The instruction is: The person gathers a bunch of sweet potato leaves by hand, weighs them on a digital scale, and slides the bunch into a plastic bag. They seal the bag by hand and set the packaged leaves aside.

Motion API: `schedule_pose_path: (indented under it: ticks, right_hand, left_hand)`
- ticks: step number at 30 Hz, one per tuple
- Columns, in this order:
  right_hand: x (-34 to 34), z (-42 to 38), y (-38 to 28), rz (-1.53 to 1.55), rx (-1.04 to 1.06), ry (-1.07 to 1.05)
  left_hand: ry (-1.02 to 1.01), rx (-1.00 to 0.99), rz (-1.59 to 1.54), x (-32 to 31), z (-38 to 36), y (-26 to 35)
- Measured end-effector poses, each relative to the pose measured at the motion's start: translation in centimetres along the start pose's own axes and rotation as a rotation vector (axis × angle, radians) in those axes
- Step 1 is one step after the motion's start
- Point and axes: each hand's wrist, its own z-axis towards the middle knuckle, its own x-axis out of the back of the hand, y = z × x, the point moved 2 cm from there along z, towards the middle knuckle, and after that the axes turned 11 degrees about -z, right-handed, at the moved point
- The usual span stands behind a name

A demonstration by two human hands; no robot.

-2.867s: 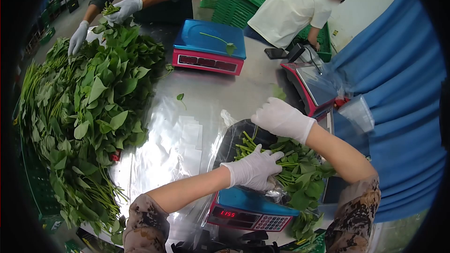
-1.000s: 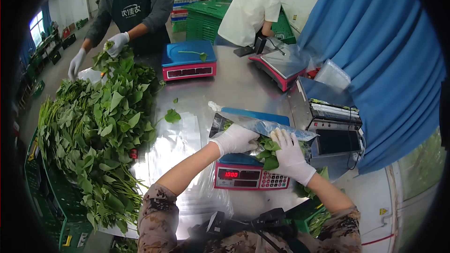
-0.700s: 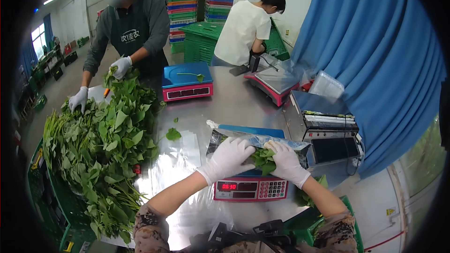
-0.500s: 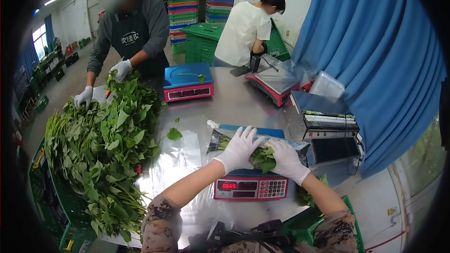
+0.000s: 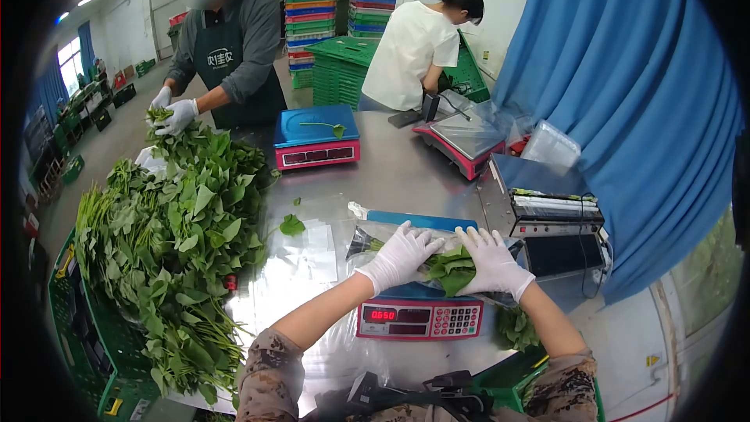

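A bundle of leafy green stems (image 5: 451,270) lies in a clear plastic bag (image 5: 367,236) across the blue platform of a red scale (image 5: 419,319). The scale's red display reads 0.650. My left hand (image 5: 402,256), in a white glove, rests on the bag left of the exposed leaves, fingers stretched out. On the right side of the leaves lies my gloved right hand (image 5: 492,262), its fingers spread over the bag's end. The leaves show between both hands. Parts of the bag under my palms are hidden.
Loose greens are heaped (image 5: 180,242) at left, where a gloved co-worker (image 5: 242,47) holds a bunch. Another scale (image 5: 316,137) stands beyond the plastic sheets (image 5: 305,254). At right is a wrapping machine (image 5: 547,223); a second person (image 5: 414,55) bends at the back.
My right hand has shifted slightly and its fingers have spread wider. The scale reading went from 0.665 to 0.650. The co-worker has brought both hands together on a bunch.
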Motion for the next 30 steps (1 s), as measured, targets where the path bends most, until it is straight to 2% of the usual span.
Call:
schedule_pose_path:
  ticks: [4, 10, 19, 22, 25, 28, 30]
  right_hand:
    - [-0.2, 0.3, 0.3, 0.128, 0.025, 0.078]
    - [-0.1, 0.4, -0.2, 0.129, 0.002, 0.075]
    - [0.1, 0.3, -0.2, -0.017, 0.063, 0.058]
    - [0.4, 0.7, -0.2, 0.011, 0.046, -0.094]
    - [-0.4, 0.7, -0.2, -0.063, 0.067, 0.007]
    - [-0.5, 0.8, -0.6, -0.115, 0.037, 0.015]
    - [-0.9, 1.0, -0.2, 0.051, 0.046, -0.026]
  left_hand:
    - [0.015, 0.000, -0.015, 0.1, 0.1, -0.2]
    - [0.006, 0.039, -0.037, 0.3, 0.2, -0.3]
    - [0.017, 0.029, -0.033, 0.1, 0.2, -0.1]
    - [0.012, 0.027, -0.037, 0.2, 0.2, -0.1]
    - [0.016, 0.017, -0.034, 0.1, 0.2, -0.1]
    - [0.022, 0.018, -0.024, 0.1, 0.0, -0.1]
    - [0.019, 0.020, -0.021, 0.1, 0.1, -0.1]
